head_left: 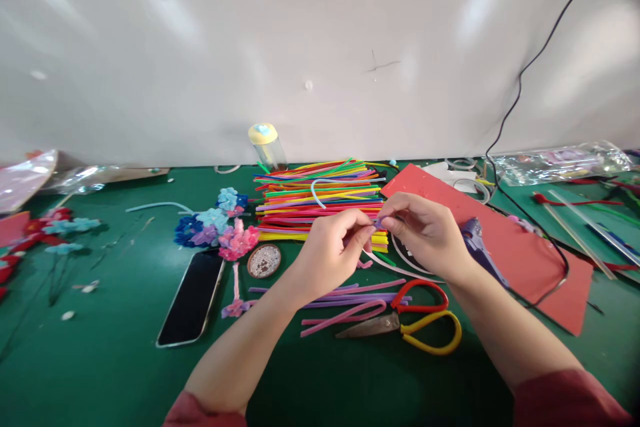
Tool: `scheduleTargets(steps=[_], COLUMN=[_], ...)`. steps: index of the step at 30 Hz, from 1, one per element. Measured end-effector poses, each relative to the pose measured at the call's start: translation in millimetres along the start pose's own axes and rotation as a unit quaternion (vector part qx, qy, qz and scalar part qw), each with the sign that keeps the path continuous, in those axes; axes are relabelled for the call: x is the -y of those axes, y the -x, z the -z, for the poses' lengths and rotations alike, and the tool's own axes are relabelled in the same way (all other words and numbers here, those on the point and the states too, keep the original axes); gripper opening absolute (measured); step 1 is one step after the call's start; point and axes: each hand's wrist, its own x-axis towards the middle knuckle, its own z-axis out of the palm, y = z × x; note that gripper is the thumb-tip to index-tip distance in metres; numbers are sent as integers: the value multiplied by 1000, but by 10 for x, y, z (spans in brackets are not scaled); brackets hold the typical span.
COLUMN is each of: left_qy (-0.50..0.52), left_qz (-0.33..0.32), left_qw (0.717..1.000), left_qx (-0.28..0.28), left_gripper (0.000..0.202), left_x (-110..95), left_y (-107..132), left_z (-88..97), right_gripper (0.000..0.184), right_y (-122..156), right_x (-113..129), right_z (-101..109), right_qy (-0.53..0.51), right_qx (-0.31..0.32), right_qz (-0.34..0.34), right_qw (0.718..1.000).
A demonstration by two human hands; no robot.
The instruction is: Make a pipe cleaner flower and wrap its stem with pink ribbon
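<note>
Both red sleeves (pixel 565 400) are cut off by the near edge, on the left and on the right. On the green table (pixel 100 373), the scissors (pixel 371 327) lie between the forearms, blades pointing left, one handle loop red and the other yellow. Just beyond them are bent pink stems (pixel 327 316) and a few purple stems (pixel 373 297), the latter partly covered by the left forearm. To the left lies a dark-screened phone (pixel 191 297), with a round dish (pixel 264 261) near it; its small pale contents are hard to make out.

The left hand (pixel 333 250) and the right hand (pixel 425 233) meet at the middle, fingertips pinched narrow on a small purple piece (pixel 377 223) between them, above the table. The fingers hide most of it, so its full shape cannot be told.

Blue, purple and pink fuzzy flowers (pixel 237 239) cluster beyond the phone. To the right, a purple tool (pixel 477 247) rests on a red sheet (pixel 540 273), partly hidden by the right hand. Farther off, the hands overlap a bundle of multicoloured stems (pixel 295 210); a yellow-lidded jar (pixel 269 147) stands behind, before a white panel (pixel 200 80).
</note>
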Motion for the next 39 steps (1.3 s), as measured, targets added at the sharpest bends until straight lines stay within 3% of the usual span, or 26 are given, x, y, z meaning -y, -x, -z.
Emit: scheduleTargets(steps=[6, 15, 20, 25, 32, 35, 39], left_qy=[-33, -68, -145, -258, -359, -376, -368], left_qz=[-25, -14, -63, -148, -280, -271, -230], left_qw=[999, 997, 987, 954, 884, 880, 899], left_qx=[-22, 16, 19, -33, -110, -104, -62], left_gripper=[12, 12, 19, 22, 21, 21, 21], left_x=[2, 39, 56, 116, 194, 194, 173], left_y=[0, -19, -36, -30, -26, -37, -30], left_z=[-22, 13, 17, -29, -92, -83, -65], right_gripper=[12, 10, 12, 22, 30, 28, 22], right_y=[9, 16, -10, -20, -30, -28, -35], right_x=[27, 35, -1, -39, -21, -6, 1], right_z=[-20, -58, -40, -24, -5, -13, -7], right_qy=[23, -21, -64, -150, -200, -152, -79], right_qx=[26, 32, 57, 22, 83, 74, 85], right_qz=[-59, -126, -146, -149, -176, -165, -132], right_qw=[998, 991, 986, 977, 960, 972, 984])
